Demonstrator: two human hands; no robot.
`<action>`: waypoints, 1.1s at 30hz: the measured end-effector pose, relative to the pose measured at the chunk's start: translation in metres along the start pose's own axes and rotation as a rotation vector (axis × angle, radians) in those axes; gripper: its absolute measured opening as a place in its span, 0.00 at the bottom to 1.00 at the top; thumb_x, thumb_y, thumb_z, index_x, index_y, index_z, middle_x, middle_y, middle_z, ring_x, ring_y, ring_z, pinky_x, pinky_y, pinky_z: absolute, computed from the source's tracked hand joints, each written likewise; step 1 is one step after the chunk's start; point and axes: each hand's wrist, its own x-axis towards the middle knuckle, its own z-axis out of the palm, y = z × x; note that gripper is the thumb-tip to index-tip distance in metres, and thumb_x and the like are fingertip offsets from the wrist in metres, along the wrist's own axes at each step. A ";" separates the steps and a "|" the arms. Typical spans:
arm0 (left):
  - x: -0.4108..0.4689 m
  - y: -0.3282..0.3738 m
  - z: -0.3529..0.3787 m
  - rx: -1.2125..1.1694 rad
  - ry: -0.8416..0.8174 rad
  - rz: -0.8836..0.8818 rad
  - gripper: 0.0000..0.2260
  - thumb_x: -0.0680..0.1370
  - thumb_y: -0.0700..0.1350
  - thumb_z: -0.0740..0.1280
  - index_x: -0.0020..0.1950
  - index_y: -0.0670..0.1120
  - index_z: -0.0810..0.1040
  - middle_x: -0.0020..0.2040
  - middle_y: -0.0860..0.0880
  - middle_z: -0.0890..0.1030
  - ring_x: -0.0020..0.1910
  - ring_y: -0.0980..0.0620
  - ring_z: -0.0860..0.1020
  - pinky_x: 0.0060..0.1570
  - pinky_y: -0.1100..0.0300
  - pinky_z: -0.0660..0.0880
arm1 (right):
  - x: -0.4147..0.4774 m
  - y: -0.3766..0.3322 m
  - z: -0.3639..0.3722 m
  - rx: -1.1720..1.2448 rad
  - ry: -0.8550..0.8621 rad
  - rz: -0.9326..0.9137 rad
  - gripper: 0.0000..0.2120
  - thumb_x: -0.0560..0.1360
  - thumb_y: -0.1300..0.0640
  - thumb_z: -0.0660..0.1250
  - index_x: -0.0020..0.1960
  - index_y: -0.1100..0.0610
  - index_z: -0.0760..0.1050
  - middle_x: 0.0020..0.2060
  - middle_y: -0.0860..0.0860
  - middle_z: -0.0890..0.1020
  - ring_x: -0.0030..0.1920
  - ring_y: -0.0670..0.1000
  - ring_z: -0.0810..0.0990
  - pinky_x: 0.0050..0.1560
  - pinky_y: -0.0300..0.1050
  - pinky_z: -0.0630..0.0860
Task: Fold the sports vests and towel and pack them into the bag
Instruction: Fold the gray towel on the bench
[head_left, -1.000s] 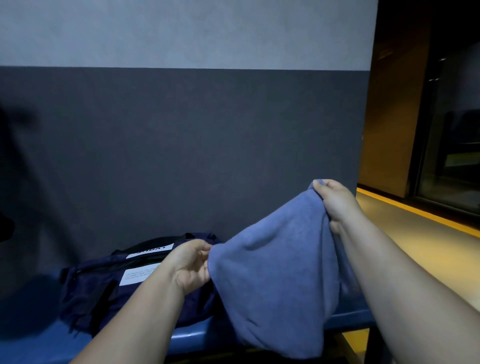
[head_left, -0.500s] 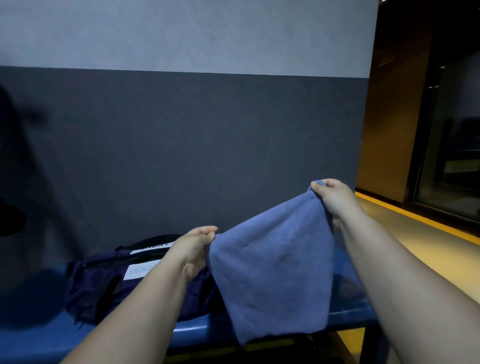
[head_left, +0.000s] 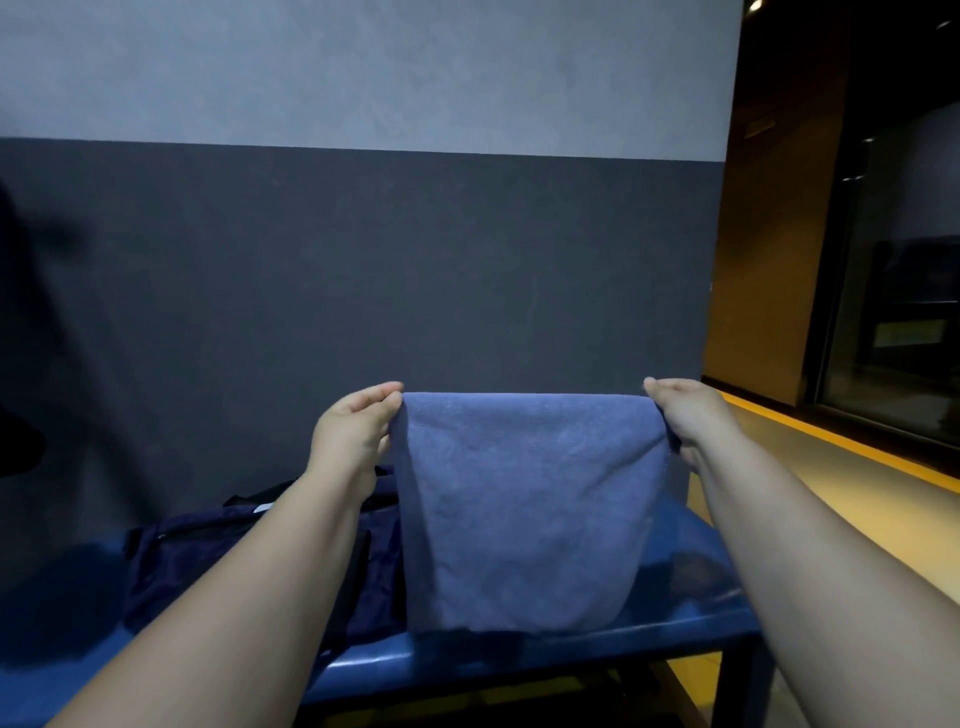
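Note:
A blue towel (head_left: 524, 509) hangs doubled over in front of me, its top edge stretched level. My left hand (head_left: 356, 428) pinches the upper left corner and my right hand (head_left: 685, 415) pinches the upper right corner. The towel's lower edge hangs just above the blue bench (head_left: 519, 660). A dark navy bag (head_left: 218, 561) lies on the bench to the left, partly hidden behind my left forearm and the towel. No sports vests are visible.
A wall, dark grey below and light grey above (head_left: 363, 260), stands right behind the bench. The bench ends at the right on a leg (head_left: 737, 686). Beyond it lies a yellowish floor (head_left: 857, 499) with a yellow strip and dark glass doors (head_left: 904, 291).
Both hands have pulled apart and come level, my left hand rising. The towel went from a slanted, bunched drape to a flat, taut hang.

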 end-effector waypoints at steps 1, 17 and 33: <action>0.003 -0.001 0.001 0.012 0.010 0.008 0.05 0.78 0.38 0.68 0.48 0.48 0.81 0.48 0.46 0.83 0.47 0.49 0.82 0.46 0.56 0.76 | -0.003 -0.002 -0.001 0.010 -0.033 0.008 0.12 0.78 0.53 0.67 0.43 0.61 0.80 0.38 0.55 0.81 0.38 0.55 0.76 0.42 0.49 0.72; 0.039 -0.012 0.007 0.365 0.034 0.062 0.11 0.72 0.36 0.72 0.43 0.54 0.81 0.47 0.51 0.84 0.50 0.51 0.82 0.59 0.53 0.77 | -0.005 -0.012 -0.033 -0.541 -0.192 -0.122 0.08 0.69 0.55 0.77 0.44 0.58 0.82 0.42 0.52 0.83 0.44 0.51 0.80 0.42 0.45 0.74; 0.078 -0.076 0.097 0.446 -0.119 -0.056 0.07 0.79 0.34 0.61 0.43 0.43 0.74 0.35 0.47 0.76 0.28 0.53 0.75 0.25 0.67 0.73 | 0.055 0.024 -0.069 -0.739 -0.031 0.007 0.15 0.70 0.47 0.75 0.39 0.57 0.76 0.39 0.52 0.78 0.42 0.54 0.76 0.44 0.50 0.71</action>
